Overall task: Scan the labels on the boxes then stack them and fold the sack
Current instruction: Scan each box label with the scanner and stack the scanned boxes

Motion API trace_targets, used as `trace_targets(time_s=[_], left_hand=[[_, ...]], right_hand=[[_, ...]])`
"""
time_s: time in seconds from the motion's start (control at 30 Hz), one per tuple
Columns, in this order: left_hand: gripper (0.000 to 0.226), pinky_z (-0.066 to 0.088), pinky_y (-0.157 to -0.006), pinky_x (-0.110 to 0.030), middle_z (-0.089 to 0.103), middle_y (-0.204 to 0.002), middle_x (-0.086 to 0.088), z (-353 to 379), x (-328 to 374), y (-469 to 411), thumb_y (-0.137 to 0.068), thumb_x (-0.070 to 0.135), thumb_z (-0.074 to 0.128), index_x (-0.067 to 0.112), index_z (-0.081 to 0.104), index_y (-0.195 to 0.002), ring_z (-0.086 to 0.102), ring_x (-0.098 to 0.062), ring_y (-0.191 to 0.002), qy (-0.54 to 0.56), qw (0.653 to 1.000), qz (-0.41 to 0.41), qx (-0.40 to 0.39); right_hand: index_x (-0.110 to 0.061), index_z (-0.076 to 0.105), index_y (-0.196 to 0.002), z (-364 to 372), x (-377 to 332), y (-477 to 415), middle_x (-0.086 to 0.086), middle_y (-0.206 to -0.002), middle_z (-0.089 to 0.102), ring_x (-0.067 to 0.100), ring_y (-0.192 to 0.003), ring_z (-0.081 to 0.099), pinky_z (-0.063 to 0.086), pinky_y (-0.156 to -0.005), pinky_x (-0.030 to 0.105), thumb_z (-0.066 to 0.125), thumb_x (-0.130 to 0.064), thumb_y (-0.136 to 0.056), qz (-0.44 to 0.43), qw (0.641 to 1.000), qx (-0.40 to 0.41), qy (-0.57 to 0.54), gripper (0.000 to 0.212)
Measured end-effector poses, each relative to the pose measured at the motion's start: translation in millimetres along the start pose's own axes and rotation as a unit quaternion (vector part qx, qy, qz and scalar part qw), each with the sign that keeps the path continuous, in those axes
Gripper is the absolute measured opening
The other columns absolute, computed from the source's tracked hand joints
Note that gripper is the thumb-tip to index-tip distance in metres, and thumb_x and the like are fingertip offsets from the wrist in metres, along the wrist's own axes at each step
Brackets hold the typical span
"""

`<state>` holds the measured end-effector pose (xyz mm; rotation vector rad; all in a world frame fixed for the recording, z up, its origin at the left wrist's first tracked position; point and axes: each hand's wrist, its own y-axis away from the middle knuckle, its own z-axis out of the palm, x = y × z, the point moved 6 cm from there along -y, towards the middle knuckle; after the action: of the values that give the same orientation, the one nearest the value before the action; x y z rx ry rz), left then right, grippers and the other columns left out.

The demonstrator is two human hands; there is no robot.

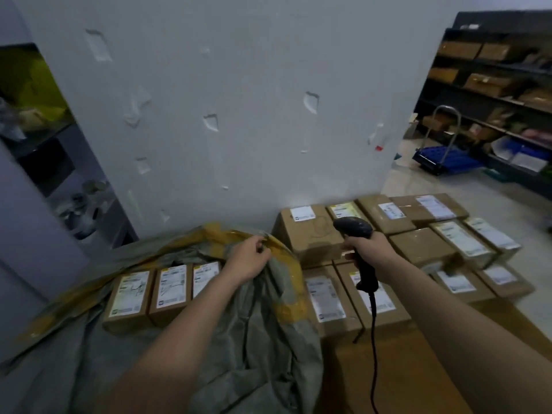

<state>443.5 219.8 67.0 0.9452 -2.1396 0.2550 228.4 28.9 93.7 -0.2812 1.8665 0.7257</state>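
Left hand [249,258] pinches sack [263,339]; right hand [369,249] grips scanner [357,231].

Third of the small boxes [206,277] inside the sack [263,339] partly covered by the left forearm; label text unreadable. Print on all labels of the stacked boxes [328,297] too small and blurred to read. Scanner [358,243] grip wrapped by the right hand [369,249]; trigger hidden. Scanner cable [373,354] cut off by the bottom edge. Sack's lower part and both arms cropped at the bottom edge. Shelf [493,94] at right cropped by the right edge, contents blurred. Items in the left-hand opening [35,94] blurred, not identifiable.
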Motion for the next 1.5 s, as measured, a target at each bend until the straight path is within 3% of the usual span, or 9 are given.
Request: trace_targets(time_s=[0.2,0.33,0.5,0.67,0.77,0.9,1.1,1.3,1.5], left_hand=[[0.051,0.043,-0.098,-0.028,0.059,-0.135,-0.001,83.9,85.7,-5.6,-0.097,0.028,0.06,0.012,0.05,-0.145,0.057,-0.019,-0.124,-0.009,1.0,0.016,-0.004],[0.053,0.043,-0.103,-0.03,0.055,-0.143,-0.002,146.7,135.3,-4.5,-0.098,0.027,0.06,0.011,0.046,-0.147,0.053,-0.02,-0.129,-0.018,1.0,0.011,-0.017],[0.049,0.046,-0.105,-0.036,0.057,-0.14,-0.002,203.5,189.3,-15.5,-0.096,0.028,0.061,0.014,0.051,-0.143,0.055,-0.021,-0.126,-0.028,0.999,0.008,-0.035],[0.047,0.047,-0.097,-0.031,0.06,-0.134,-0.005,252.0,247.4,-35.8,-0.093,0.025,0.062,0.014,0.053,-0.138,0.058,-0.024,-0.12,-0.066,0.995,0.032,-0.068],[0.042,0.056,-0.089,-0.042,0.063,-0.117,0.0,279.5,273.7,-50.8,-0.088,0.028,0.066,0.021,0.054,-0.127,0.062,-0.019,-0.103,-0.097,0.99,0.061,-0.083],[0.056,0.051,-0.087,-0.034,0.054,-0.131,-0.006,304.5,289.0,-65.7,-0.089,0.028,0.067,0.014,0.047,-0.139,0.056,-0.025,-0.116,-0.202,0.97,0.091,-0.101],[0.082,0.04,-0.11,-0.045,0.033,-0.155,-0.015,343.8,255.2,-75.9,-0.088,0.046,0.071,0.008,0.032,-0.15,0.038,-0.037,-0.137,-0.294,0.939,0.058,-0.171],[0.099,0.024,-0.12,-0.049,0.013,-0.166,-0.009,353.8,236.2,-93.4,-0.078,0.059,0.074,0.017,0.026,-0.154,0.01,-0.033,-0.152,-0.297,0.947,0.093,-0.08],[0.096,0.037,-0.112,-0.048,0.03,-0.15,-0.013,350.5,241.5,-103.6,-0.069,0.057,0.083,0.018,0.037,-0.143,0.028,-0.033,-0.141,-0.285,0.947,0.125,-0.077]], right_hand=[[-0.003,0.065,-0.103,-92.1,12.4,-21.1,0.015,-0.082,0.063,0.023,-0.07,0.063,0.048,-0.066,0.037,0.067,-0.004,-0.087,-0.019,1.0,-0.005,0.009,0.016],[-0.006,0.066,-0.103,-170.2,27.5,-45.3,0.018,-0.093,0.071,0.032,-0.085,0.069,0.055,-0.074,0.041,0.069,-0.007,-0.088,-0.013,1.0,-0.006,0.016,0.016],[-0.005,0.065,-0.106,-257.1,44.4,-70.8,0.012,-0.09,0.07,0.023,-0.078,0.069,0.053,-0.063,0.035,0.069,-0.011,-0.09,0.008,0.999,0.032,0.004,0.017],[-0.01,0.063,-0.1,-309.6,59.1,-82.3,0.015,-0.092,0.068,0.03,-0.085,0.066,0.056,-0.078,0.044,0.07,-0.012,-0.087,0.032,0.998,0.043,0.02,0.015],[-0.012,0.062,-0.097,-325.3,65.2,-91.9,0.017,-0.093,0.07,0.031,-0.086,0.068,0.057,-0.078,0.043,0.069,-0.013,-0.088,0.038,0.998,0.046,0.028,0.012],[-0.013,0.062,-0.097,-335.2,70.4,-101.1,0.016,-0.092,0.071,0.031,-0.088,0.07,0.058,-0.074,0.042,0.07,-0.015,-0.086,0.039,0.997,0.048,0.048,0.014],[-0.011,0.064,-0.101,-331.3,87.7,-106.5,0.016,-0.091,0.073,0.03,-0.086,0.072,0.058,-0.071,0.041,0.072,-0.013,-0.086,0.058,0.997,0.041,0.044,0.017],[-0.012,0.064,-0.094,-321.8,98.8,-111.4,0.018,-0.088,0.073,0.033,-0.083,0.069,0.056,-0.076,0.043,0.072,-0.01,-0.086,0.047,0.996,0.004,0.073,0.011],[-0.012,0.066,-0.105,-318.5,112.6,-111.7,0.016,-0.096,0.075,0.03,-0.092,0.073,0.057,-0.079,0.043,0.073,-0.009,-0.088,0.036,0.996,-0.029,0.078,0.019]])
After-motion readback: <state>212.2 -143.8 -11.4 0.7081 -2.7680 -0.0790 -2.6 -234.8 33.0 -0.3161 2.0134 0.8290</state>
